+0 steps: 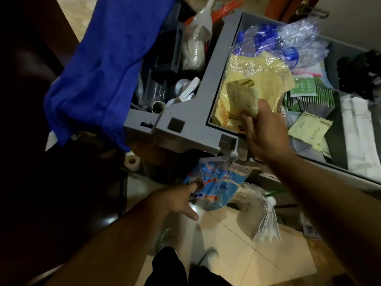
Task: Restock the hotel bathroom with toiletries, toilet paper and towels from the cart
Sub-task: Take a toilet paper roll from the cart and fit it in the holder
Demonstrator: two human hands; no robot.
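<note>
Tiled floor (237,254), dim light, housekeeping cart seen from above; no bathroom in view.

- Toiletry packet (243,96): pale yellow, flat, held over the cart's top tray (214,79), just inside its near corner. Right hand (266,129) has it; the grip pinches the packet's lower edge between thumb and fingers.
- Under it, a pile of yellow packets (257,73) in clear wrap. At 12 o'clock of the pile, wrapped water bottles (274,40); at 3 o'clock, green sachets (309,98).
- Left hand (177,201) low at 7 o'clock of the tray, grip spread, holding nothing, one fingertip at the edge of a blue-and-white bag (218,182) hanging off the cart. Contact: cannot tell.
- Toilet paper roll (132,161) sits low on the cart, at 9 o'clock of that bag.

Progress, as I judge it: early. Picking stock at the cart; nothing seen delivered; paper not collected, no towels visible.

Edges and room: grey tray rim runs close at 9 o'clock of the right hand, so the packet should lift up and over. Blue cloth (99,69) drapes the cart end at 10 o'clock. Hanging bags crowd 6 o'clock below the corner; open floor lies beyond them, toward the feet.
</note>
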